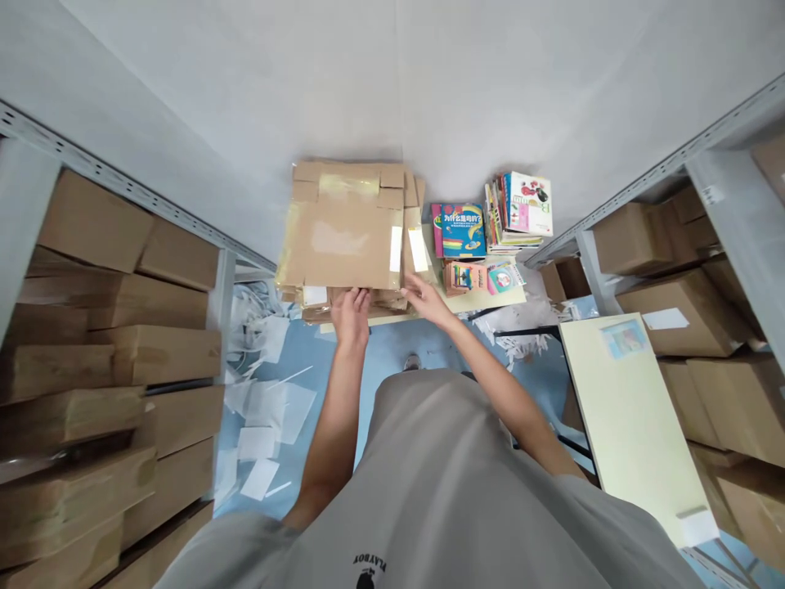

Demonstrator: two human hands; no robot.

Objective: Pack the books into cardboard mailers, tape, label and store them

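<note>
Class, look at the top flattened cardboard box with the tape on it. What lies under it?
Under the top flattened box lie more flattened cardboard sheets, edges showing where both hands grip. How many, and the surface below, are covered.

Ahead of my hands I see a plain white wall (392,82); below them a pale blue floor (392,348) littered with white paper scraps (263,409); to the left of my hands a grey metal shelf rack (123,184) packed with brown cartons (116,352); to the right a matching rack (693,151) of cartons, and a pale yellow board (631,417) leaning near it; the light is even and soft.
</note>
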